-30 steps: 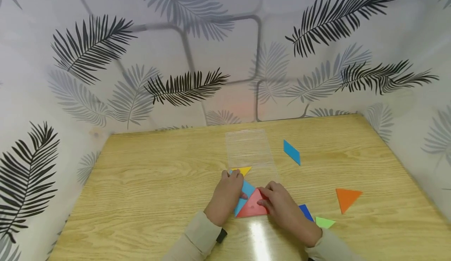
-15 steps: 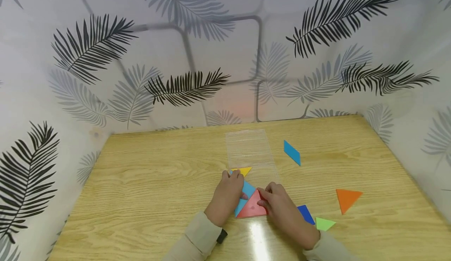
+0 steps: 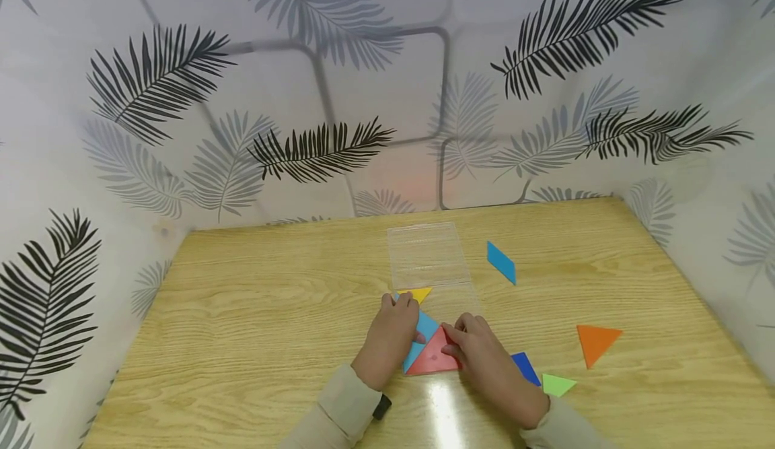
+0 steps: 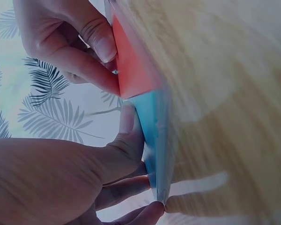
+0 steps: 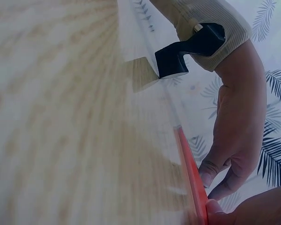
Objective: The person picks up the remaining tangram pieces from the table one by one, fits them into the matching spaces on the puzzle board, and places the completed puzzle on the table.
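Note:
A red triangle (image 3: 434, 355) and light-blue flat pieces (image 3: 427, 325) lie side by side in a shallow clear tray (image 4: 165, 140), with a yellow triangle (image 3: 422, 294) at its far end. My left hand (image 3: 387, 334) lies over the tray's left side. Its thumb presses on the blue piece, and its other fingers reach round to the tray's edge in the left wrist view. My right hand (image 3: 487, 365) holds thumb and forefinger on the red triangle at the tray's right side. The left hand hides part of the blue pieces.
A clear lid (image 3: 426, 254) extends behind the tray. To the right lie a blue parallelogram (image 3: 501, 262), an orange triangle (image 3: 596, 344), a dark-blue piece (image 3: 525, 368) and a light-green triangle (image 3: 557, 384). Leaf-patterned cloth (image 3: 387, 85) surrounds the wooden table (image 3: 272, 301).
Over the last second my right wrist has shifted very slightly, showing more of the dark-blue piece. Both hands otherwise stay in place on the tray and pieces.

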Demonstrator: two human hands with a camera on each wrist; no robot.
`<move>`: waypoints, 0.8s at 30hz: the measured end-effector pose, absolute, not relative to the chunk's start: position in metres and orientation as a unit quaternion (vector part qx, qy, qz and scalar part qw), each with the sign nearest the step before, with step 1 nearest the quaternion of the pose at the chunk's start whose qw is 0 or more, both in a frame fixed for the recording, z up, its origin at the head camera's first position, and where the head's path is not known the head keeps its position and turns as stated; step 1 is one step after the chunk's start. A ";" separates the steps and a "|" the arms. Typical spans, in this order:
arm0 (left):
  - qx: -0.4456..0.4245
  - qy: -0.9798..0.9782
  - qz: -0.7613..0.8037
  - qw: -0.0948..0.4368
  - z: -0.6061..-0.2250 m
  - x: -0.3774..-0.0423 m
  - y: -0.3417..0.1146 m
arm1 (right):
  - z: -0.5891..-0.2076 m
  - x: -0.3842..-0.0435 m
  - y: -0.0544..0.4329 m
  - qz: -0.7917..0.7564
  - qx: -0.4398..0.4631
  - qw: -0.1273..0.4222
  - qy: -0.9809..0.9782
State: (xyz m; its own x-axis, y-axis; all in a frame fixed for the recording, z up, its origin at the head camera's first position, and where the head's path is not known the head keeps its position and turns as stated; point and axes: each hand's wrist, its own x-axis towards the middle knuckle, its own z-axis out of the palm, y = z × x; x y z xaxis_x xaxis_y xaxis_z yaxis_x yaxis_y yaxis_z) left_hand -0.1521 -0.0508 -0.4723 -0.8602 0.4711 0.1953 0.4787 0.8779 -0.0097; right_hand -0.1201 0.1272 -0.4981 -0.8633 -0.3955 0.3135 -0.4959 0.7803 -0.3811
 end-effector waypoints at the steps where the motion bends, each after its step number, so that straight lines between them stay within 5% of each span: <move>1: -0.247 -0.964 -0.016 0.098 -0.472 -0.152 -0.051 | -0.497 -0.120 0.127 0.230 0.237 0.105 -0.938; 24: -0.255 -0.961 0.014 0.110 -0.471 -0.151 -0.051 | -0.498 -0.120 0.125 0.210 0.227 0.097 -0.946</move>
